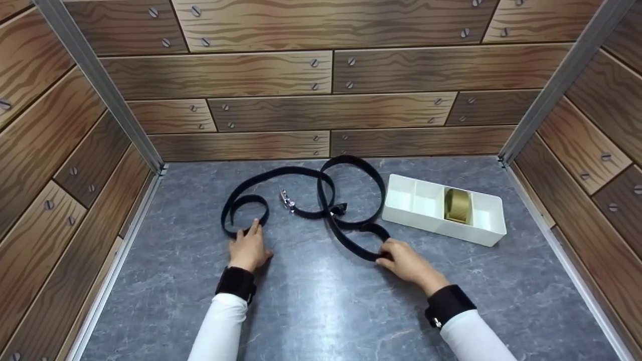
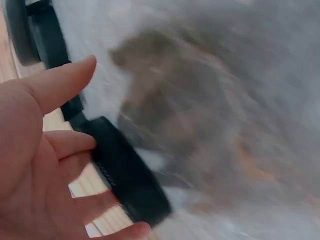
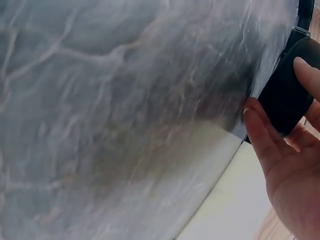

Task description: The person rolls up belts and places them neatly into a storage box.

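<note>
Black belting (image 1: 293, 171) lies in loose loops on the grey marbled surface; whether it is one belt or two, I cannot tell. A silver buckle (image 1: 287, 200) shows inside the loops, and a dark fitting (image 1: 339, 209) sits where strands cross. My left hand (image 1: 248, 248) touches the small curl on the left with spread fingers; its thumb stands apart from the strap (image 2: 132, 175) in the left wrist view. My right hand (image 1: 406, 260) pinches a bend of the belt near the white box, thumb on one face of the strap (image 3: 285, 92), fingers behind it.
At the right stands a white box (image 1: 436, 231) with several compartments, its near left corner close to the belt loop. One compartment holds a rolled olive-gold strap (image 1: 458, 204). Wood-patterned walls (image 1: 321, 113) enclose the back and both sides.
</note>
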### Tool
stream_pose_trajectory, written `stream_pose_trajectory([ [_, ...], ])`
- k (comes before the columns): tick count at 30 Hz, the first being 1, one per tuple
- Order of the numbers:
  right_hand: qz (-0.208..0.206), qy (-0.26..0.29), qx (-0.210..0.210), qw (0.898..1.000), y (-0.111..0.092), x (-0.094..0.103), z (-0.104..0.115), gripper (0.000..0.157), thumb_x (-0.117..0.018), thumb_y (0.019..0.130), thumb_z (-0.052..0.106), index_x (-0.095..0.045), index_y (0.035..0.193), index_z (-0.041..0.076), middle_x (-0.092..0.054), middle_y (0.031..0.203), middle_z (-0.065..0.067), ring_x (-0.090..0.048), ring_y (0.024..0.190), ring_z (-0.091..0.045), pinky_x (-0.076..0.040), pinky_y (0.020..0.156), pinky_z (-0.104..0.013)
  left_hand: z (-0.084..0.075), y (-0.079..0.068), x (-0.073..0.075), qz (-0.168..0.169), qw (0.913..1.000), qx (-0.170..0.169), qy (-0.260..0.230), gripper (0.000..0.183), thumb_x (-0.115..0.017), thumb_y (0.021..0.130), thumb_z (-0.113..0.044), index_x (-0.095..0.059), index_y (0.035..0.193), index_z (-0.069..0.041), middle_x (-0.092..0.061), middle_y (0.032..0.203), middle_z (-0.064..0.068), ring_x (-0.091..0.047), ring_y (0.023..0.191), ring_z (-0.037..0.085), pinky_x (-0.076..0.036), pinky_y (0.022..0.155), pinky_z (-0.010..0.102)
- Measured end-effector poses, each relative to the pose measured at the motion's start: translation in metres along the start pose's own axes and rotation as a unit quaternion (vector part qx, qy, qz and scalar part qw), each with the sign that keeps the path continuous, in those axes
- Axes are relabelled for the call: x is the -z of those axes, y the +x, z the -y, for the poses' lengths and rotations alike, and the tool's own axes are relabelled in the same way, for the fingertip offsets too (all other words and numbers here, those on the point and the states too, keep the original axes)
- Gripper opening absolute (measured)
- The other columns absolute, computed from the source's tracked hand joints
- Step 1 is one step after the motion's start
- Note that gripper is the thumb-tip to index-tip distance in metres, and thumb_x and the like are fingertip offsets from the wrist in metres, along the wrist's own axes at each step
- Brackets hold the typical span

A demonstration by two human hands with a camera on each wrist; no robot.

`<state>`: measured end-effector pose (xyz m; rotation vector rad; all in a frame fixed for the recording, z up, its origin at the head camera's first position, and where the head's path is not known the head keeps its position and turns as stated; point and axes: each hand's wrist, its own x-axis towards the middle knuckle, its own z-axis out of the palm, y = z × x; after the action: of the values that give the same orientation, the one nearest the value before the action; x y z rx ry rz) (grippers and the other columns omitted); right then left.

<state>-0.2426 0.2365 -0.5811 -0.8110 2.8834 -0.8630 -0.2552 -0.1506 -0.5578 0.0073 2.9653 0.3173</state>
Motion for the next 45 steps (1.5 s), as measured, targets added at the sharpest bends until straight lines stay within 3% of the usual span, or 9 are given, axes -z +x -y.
stream_pose_trajectory([
  [5, 0.007, -0.009, -0.018, 1.0, 0.0, -0.003, 0.005, 0.009, -0.075, 0.085, 0.015, -0.068, 0.087, 0.009, -0.055, 0.084, 0.004, -0.057, 0.077, -0.015, -0.051, 0.073, -0.039, -0.037, 0.003, -0.007, -0.052, 0.9937, -0.089, 0.045, 0.069, -0.075, 0.08, -0.029, -0.051, 0.138, -0.002, -0.042, 0.146, 0.02, -0.035, 0.133, 0.047, -0.032, 0.102, 0.063],
  [9, 0.012, -0.003, -0.045, 0.999, 0.003, -0.006, 0.012, 0.013, -0.075, 0.086, 0.021, -0.068, 0.087, 0.01, -0.054, 0.083, 0.005, -0.055, 0.075, -0.013, -0.051, 0.072, -0.038, -0.072, 0.007, -0.013, -0.031, 0.9843, -0.167, 0.048, 0.066, -0.069, 0.087, -0.024, -0.045, 0.143, -0.001, -0.032, 0.154, 0.019, -0.027, 0.142, 0.039, -0.024, 0.11, 0.059],
  [12, 0.013, 0.0, -0.069, 0.998, 0.007, -0.008, 0.016, 0.018, -0.075, 0.086, 0.027, -0.066, 0.085, 0.012, -0.054, 0.083, 0.004, -0.054, 0.074, -0.013, -0.05, 0.072, -0.038, -0.089, 0.015, -0.014, -0.026, 0.9817, -0.185, 0.04, 0.062, -0.061, 0.09, -0.014, -0.04, 0.146, 0.0, -0.028, 0.157, 0.018, -0.024, 0.144, 0.036, -0.022, 0.112, 0.056],
  [16, 0.011, -0.005, -0.081, 0.997, 0.012, -0.009, 0.018, 0.021, -0.075, 0.086, 0.032, -0.065, 0.084, 0.013, -0.054, 0.083, 0.004, -0.054, 0.074, -0.014, -0.049, 0.072, -0.038, -0.097, 0.026, -0.016, -0.031, 0.9819, -0.181, 0.048, 0.062, -0.059, 0.089, -0.009, -0.04, 0.148, -0.002, -0.033, 0.155, 0.015, -0.028, 0.143, 0.032, -0.025, 0.111, 0.056],
  [23, 0.005, -0.009, -0.077, 0.997, 0.016, -0.008, 0.016, 0.022, -0.074, 0.087, 0.031, -0.064, 0.08, 0.012, -0.052, 0.079, 0.002, -0.051, 0.07, -0.015, -0.047, 0.067, -0.037, -0.088, 0.028, -0.016, -0.016, 0.9869, -0.142, 0.076, 0.053, -0.049, 0.094, -0.006, -0.043, 0.147, -0.008, -0.035, 0.156, 0.005, -0.028, 0.143, 0.033, -0.024, 0.111, 0.057],
  [30, 0.006, 0.01, -0.067, 0.998, 0.017, -0.008, 0.015, 0.024, -0.074, 0.087, 0.033, -0.063, 0.079, 0.013, -0.052, 0.079, 0.003, -0.051, 0.07, -0.014, -0.047, 0.068, -0.036, -0.066, 0.024, -0.015, -0.004, 0.9918, -0.109, 0.067, 0.051, -0.04, 0.098, -0.005, -0.041, 0.149, -0.009, -0.029, 0.158, 0.002, -0.025, 0.144, 0.037, -0.019, 0.112, 0.06],
  [34, -0.022, 0.027, -0.057, 0.998, 0.014, -0.007, 0.012, 0.024, -0.073, 0.087, 0.033, -0.063, 0.079, 0.013, -0.052, 0.08, 0.004, -0.051, 0.071, -0.013, -0.046, 0.067, -0.035, -0.05, 0.023, -0.014, 0.001, 0.9939, -0.091, 0.062, 0.055, -0.047, 0.095, -0.006, -0.041, 0.149, -0.01, -0.027, 0.159, 0.0, -0.027, 0.142, 0.04, -0.018, 0.109, 0.065],
  [40, -0.057, 0.042, -0.035, 0.997, 0.012, -0.004, 0.008, 0.023, -0.068, 0.091, 0.03, -0.058, 0.078, 0.015, -0.049, 0.08, 0.006, -0.048, 0.069, -0.013, -0.043, 0.065, -0.034, -0.027, 0.018, -0.01, 0.0, 0.9952, -0.074, 0.064, 0.057, -0.055, 0.088, -0.004, -0.046, 0.144, -0.003, -0.027, 0.159, -0.001, -0.04, 0.134, 0.039, -0.022, 0.11, 0.06],
  [45, -0.081, 0.039, -0.066, 0.994, 0.012, -0.002, 0.008, 0.024, -0.066, 0.093, 0.03, -0.055, 0.079, 0.014, -0.049, 0.081, 0.002, -0.049, 0.073, -0.018, -0.044, 0.07, -0.04, -0.016, 0.019, -0.008, 0.008, 0.9961, -0.071, 0.053, 0.057, -0.056, 0.087, -0.006, -0.047, 0.144, -0.002, -0.026, 0.16, -0.001, -0.042, 0.133, 0.039, -0.021, 0.111, 0.06],
])
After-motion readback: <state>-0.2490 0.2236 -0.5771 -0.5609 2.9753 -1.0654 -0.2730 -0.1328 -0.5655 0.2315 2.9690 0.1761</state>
